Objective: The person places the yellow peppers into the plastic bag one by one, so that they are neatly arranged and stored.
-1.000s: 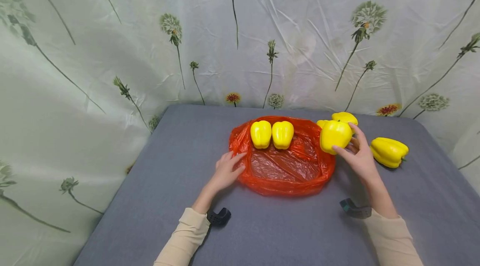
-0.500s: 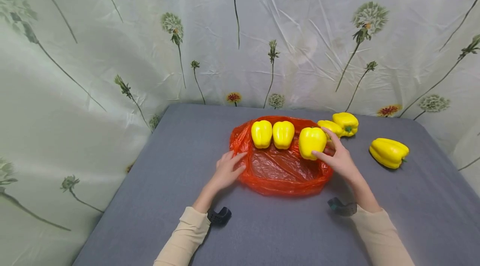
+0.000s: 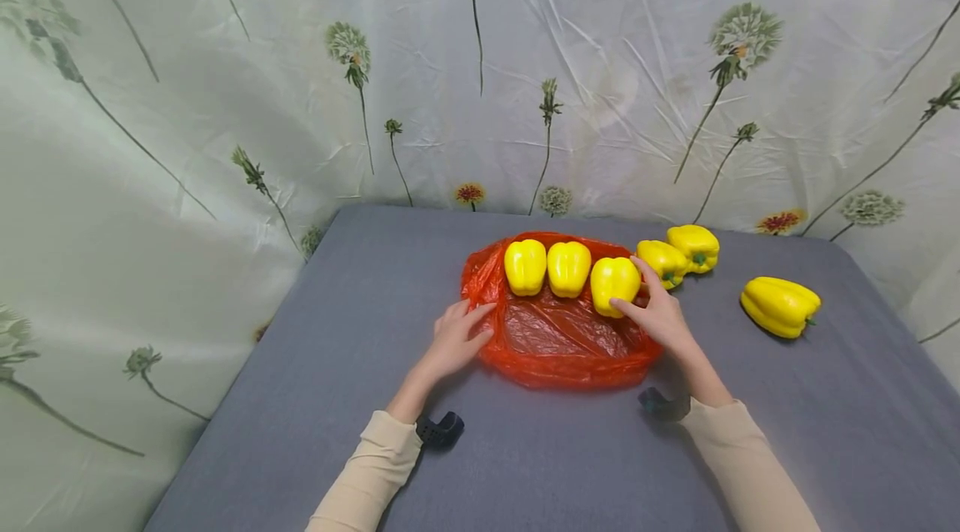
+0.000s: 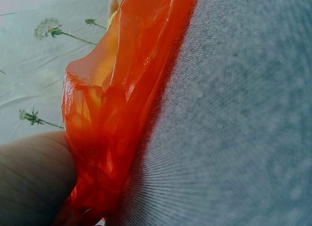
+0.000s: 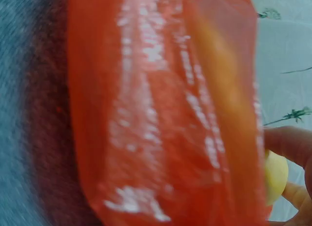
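Six yellow peppers (image 3: 614, 285), three apparently inside one red bag (image 3: 558, 332), two hands (image 3: 660, 317).

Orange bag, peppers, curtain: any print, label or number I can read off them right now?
None. The orange bag is plain plastic, the pepper in the right hand and the other peppers carry no stickers, and the curtain shows only printed flowers. Both wrist views are close blurs with no lettering.
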`<action>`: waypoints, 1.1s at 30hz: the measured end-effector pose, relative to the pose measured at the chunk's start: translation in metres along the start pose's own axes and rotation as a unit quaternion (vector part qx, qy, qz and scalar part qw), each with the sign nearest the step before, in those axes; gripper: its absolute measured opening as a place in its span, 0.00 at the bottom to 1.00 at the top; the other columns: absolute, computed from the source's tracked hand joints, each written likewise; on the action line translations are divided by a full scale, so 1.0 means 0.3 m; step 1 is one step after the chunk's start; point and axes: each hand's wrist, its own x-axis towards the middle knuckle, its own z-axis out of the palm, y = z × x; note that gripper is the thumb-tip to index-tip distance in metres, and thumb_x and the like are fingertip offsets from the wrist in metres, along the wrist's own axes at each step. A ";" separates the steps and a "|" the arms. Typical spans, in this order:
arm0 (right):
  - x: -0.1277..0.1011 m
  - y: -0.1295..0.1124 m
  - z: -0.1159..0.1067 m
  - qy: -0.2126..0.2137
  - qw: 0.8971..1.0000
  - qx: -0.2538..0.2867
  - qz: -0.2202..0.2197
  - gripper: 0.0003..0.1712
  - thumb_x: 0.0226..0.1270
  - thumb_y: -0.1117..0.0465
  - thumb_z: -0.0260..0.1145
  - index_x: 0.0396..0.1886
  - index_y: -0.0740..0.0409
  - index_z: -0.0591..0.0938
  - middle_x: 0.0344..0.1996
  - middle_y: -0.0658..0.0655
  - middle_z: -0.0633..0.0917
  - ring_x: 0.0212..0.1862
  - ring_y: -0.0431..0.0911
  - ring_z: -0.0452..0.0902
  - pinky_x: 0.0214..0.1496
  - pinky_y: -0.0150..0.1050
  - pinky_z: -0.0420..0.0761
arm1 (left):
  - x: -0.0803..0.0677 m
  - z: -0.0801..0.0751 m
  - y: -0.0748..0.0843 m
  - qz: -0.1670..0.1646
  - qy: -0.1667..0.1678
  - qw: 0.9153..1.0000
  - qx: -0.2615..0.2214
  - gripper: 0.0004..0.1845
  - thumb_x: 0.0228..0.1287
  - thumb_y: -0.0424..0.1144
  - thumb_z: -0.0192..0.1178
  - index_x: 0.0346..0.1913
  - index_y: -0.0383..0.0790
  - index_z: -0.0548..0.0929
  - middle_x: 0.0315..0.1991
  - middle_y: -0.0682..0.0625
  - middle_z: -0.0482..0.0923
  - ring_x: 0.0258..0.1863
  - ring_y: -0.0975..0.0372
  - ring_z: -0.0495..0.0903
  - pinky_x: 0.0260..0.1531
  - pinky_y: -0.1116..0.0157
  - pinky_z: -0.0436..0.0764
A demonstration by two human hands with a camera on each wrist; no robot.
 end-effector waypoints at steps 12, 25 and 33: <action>0.024 0.007 0.036 0.027 0.999 -0.042 -0.012 0.46 0.69 0.50 0.56 0.75 0.58 0.42 0.67 0.76 0.61 0.62 0.67 0.65 0.62 0.60 0.68 | 0.002 0.002 -0.001 -0.002 -0.001 1.000 0.008 0.25 0.65 0.44 0.54 0.65 0.48 0.71 0.69 0.34 0.60 0.70 0.43 0.55 0.63 0.40 0.53; 0.031 -0.001 0.051 0.089 0.994 -0.063 -0.019 0.40 0.68 0.57 0.57 0.72 0.64 0.51 0.51 0.73 0.76 0.37 0.55 0.75 0.37 0.39 0.75 | -0.001 0.008 -0.020 0.031 0.016 0.999 -0.008 0.24 0.67 0.49 0.50 0.65 0.50 0.70 0.67 0.31 0.61 0.68 0.41 0.56 0.61 0.38 0.52; 0.042 -0.002 0.066 0.107 0.992 -0.060 0.007 0.39 0.68 0.55 0.56 0.73 0.62 0.51 0.61 0.73 0.70 0.47 0.60 0.76 0.52 0.54 0.76 | 0.006 0.007 -0.011 -0.004 -0.005 1.000 0.020 0.25 0.65 0.44 0.53 0.65 0.48 0.70 0.68 0.34 0.60 0.69 0.43 0.55 0.63 0.40 0.53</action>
